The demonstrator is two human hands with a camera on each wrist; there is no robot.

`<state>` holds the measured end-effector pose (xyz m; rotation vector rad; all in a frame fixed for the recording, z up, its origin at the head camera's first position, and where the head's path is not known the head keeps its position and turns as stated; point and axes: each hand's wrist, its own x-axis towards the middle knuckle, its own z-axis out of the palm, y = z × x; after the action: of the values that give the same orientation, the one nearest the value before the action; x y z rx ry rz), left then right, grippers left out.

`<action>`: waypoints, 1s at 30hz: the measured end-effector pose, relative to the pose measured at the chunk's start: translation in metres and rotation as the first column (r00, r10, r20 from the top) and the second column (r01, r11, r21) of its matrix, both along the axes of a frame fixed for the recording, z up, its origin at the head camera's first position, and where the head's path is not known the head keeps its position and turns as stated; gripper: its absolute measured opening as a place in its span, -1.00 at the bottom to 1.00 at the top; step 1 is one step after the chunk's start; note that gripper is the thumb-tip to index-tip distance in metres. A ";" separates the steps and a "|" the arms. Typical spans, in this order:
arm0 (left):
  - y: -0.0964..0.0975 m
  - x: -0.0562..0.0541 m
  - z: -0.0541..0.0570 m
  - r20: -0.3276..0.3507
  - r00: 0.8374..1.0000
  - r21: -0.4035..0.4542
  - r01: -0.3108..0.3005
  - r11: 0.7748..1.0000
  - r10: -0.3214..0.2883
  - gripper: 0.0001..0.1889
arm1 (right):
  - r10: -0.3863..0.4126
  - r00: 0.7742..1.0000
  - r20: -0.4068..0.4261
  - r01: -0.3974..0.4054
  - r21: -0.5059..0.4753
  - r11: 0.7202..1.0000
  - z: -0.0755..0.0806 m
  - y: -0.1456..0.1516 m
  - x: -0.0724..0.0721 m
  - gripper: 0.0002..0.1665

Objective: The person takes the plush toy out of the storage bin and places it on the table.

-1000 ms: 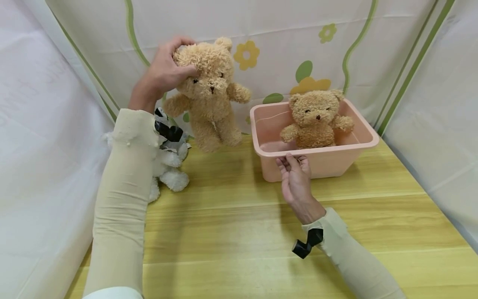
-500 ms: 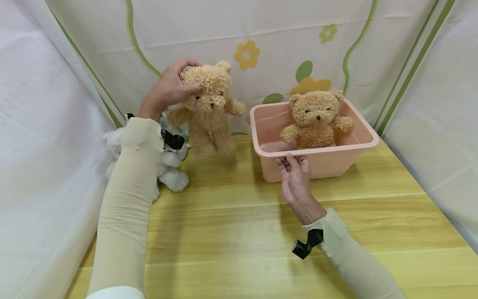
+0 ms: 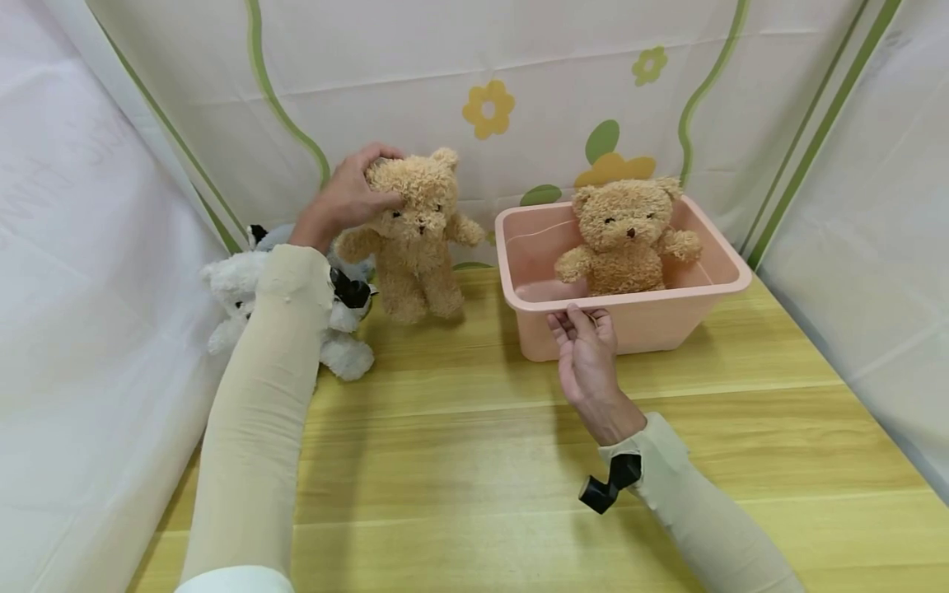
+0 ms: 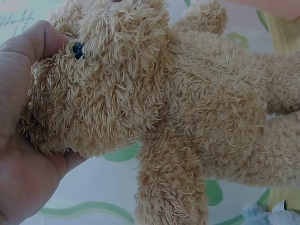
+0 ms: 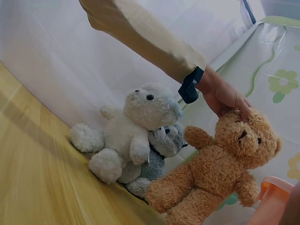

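My left hand (image 3: 350, 196) grips a tan teddy bear (image 3: 417, 251) by the side of its head, thumb across the brow. The bear hangs upright with its feet close above or on the table's back part; I cannot tell if they touch. Its head fills the palm of the left hand (image 4: 28, 126) in the left wrist view. At the front rim of a pink plastic bin (image 3: 630, 298), my right hand (image 3: 589, 358) pinches the edge with thumb and curled fingers. A second tan teddy bear (image 3: 628, 235) sits upright inside the bin, facing me.
Left of the held bear, partly behind my forearm, a white plush toy (image 5: 138, 115) sits against a grey plush toy (image 5: 166, 140). They stand on the wooden table (image 3: 460, 469). A white curtain (image 3: 400, 49) with printed flowers hangs behind.
My left hand has lowered the teddy bear toward the tabletop, shifting slightly right, and more of the white plush toy shows. My right hand and the bin have stayed put.
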<state>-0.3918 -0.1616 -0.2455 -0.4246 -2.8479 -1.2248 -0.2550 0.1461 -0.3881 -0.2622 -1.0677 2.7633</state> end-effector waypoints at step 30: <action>0.008 -0.010 -0.039 -0.032 0.999 0.000 -0.009 1.000 0.009 -0.40 | 0.009 1.000 0.010 -0.009 0.007 1.000 0.001 0.000 0.002 -0.89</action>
<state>-0.4021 -0.1539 -0.2849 -0.4274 -2.8205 -1.2049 -0.2534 0.1460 -0.3873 -0.2709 -1.0829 2.7682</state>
